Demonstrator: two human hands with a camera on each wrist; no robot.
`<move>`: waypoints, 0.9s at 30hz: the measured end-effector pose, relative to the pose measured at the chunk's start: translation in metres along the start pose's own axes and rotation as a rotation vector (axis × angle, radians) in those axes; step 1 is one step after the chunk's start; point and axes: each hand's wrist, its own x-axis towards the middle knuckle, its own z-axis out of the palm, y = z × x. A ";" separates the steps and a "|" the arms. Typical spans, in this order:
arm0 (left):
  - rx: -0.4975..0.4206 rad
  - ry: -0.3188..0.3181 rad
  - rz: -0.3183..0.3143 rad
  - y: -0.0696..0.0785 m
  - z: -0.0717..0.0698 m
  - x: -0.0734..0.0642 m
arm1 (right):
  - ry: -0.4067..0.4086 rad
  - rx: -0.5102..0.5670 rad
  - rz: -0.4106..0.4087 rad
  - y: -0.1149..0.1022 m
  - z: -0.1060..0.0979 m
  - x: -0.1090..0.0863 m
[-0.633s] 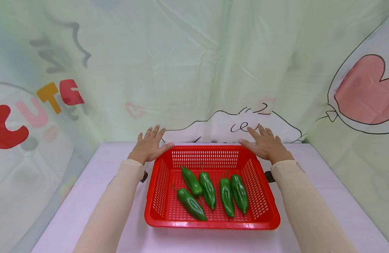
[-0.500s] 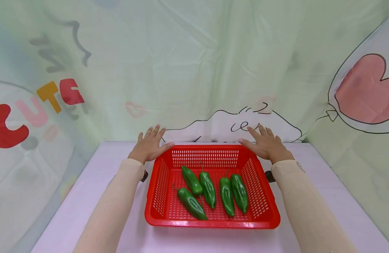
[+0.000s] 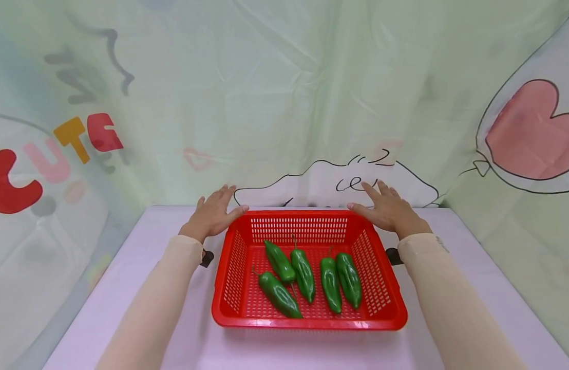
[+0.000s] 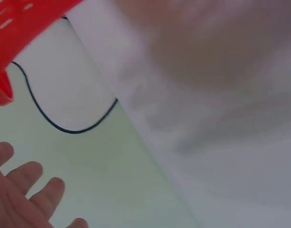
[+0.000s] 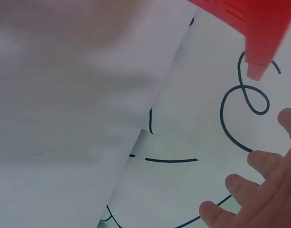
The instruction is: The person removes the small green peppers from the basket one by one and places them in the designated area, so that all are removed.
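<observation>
A red plastic basket (image 3: 291,324) with slotted walls stands on the table. Several glossy green peppers (image 3: 329,285) lie inside it, among them one (image 3: 280,295) at the front left. By the basket's back left corner is my left hand (image 3: 210,216), its fingers stretched out and nothing in its grasp. My right hand (image 3: 388,211) lies at the back right corner with fingers spread, its thumb at the rim. Whether either thumb touches the basket I cannot tell. In both wrist views the extended fingers (image 4: 48,197) and part of the red basket (image 5: 266,28) appear.
A pale lilac cloth covers the table (image 3: 173,288). Behind it hangs a light green curtain (image 3: 266,103) printed with letters, hearts and line drawings; more curtain stands at both sides. Dark wrist-worn devices (image 3: 393,256) show beside the basket.
My left hand has shifted slightly left, its thumb drawing back from the basket's corner. The right hand stays nearly in place. The peppers keep their arrangement.
</observation>
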 end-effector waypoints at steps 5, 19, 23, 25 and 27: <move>-0.181 0.023 -0.010 -0.004 0.000 -0.012 | -0.011 0.020 -0.018 -0.005 -0.003 -0.001; -0.622 -0.008 -0.124 -0.006 0.012 -0.057 | 0.023 0.157 -0.072 -0.036 -0.027 -0.021; -0.689 -0.010 -0.113 -0.004 0.017 -0.064 | 0.047 0.258 -0.104 -0.047 -0.028 -0.026; -0.718 -0.006 -0.112 -0.003 0.019 -0.066 | 0.054 0.320 -0.123 -0.053 -0.027 -0.029; -0.748 -0.003 -0.112 -0.002 0.021 -0.067 | 0.056 0.377 -0.136 -0.060 -0.026 -0.032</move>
